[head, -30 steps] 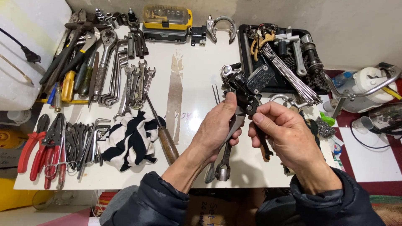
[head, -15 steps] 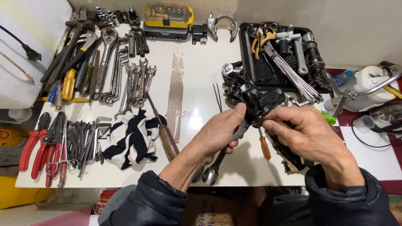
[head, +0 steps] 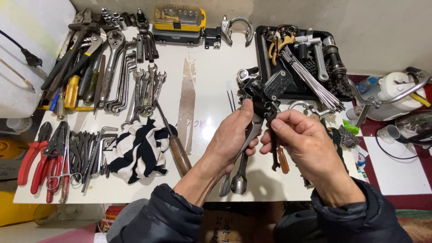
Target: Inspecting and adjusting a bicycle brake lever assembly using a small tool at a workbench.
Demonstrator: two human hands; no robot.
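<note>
- While both hands meet over the middle of the white surface (head: 211,67), I see the left hand (head: 234,137) closed around a black brake lever assembly (head: 258,94), its silver lever blade running down through the palm.
- My right hand (head: 299,141) has its grip pinched together on the lower part of that same assembly, fingertips just right of the left thumb.
- Beneath the hands lie a wrench (head: 239,177) and an orange-handled screwdriver (head: 282,159).
- Left of the hands, I see a wooden-handled tool (head: 177,153) touching a black-and-white striped cloth (head: 137,150).
- Behind the assembly sits a black tray (head: 294,92) holding a bundle of spokes (head: 310,78).
- Red pliers (head: 33,159) rest at the far left edge.
</note>
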